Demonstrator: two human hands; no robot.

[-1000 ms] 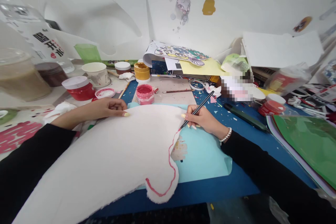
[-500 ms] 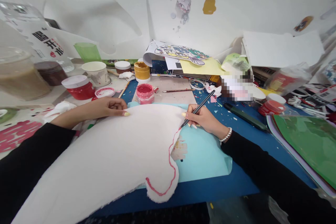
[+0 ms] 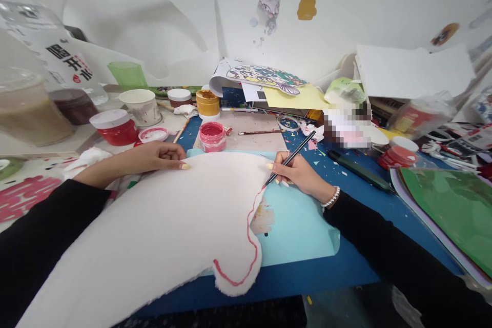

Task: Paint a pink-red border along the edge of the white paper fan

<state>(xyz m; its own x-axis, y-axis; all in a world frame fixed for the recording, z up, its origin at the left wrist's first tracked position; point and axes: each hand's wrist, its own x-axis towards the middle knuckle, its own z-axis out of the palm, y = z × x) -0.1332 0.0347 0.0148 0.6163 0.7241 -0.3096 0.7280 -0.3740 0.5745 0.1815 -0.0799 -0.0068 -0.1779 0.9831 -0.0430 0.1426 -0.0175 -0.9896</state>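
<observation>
A large white cut-out board [image 3: 165,215] with a curved outline lies across the table, its lower left end running out of view. My left hand [image 3: 167,156] grips its far edge, thumb on top and fingers curled. Between the fingers of my right hand [image 3: 294,170] is a slim black paintbrush [image 3: 295,149], its tip touching the board's right edge. From that tip a wavy pink painted line [image 3: 250,218] follows the edge down and around the rounded lobe. Beyond the board stands an open jar of pink paint [image 3: 212,137].
Light blue paper [image 3: 303,225] lies beneath the board on the blue table. A green cutter knife [image 3: 359,171] and green sheets [image 3: 453,210] are on the right. Red paint [image 3: 115,128], a paper cup [image 3: 141,107], yellow paint [image 3: 208,103] and a water bottle [image 3: 57,56] stand farther back.
</observation>
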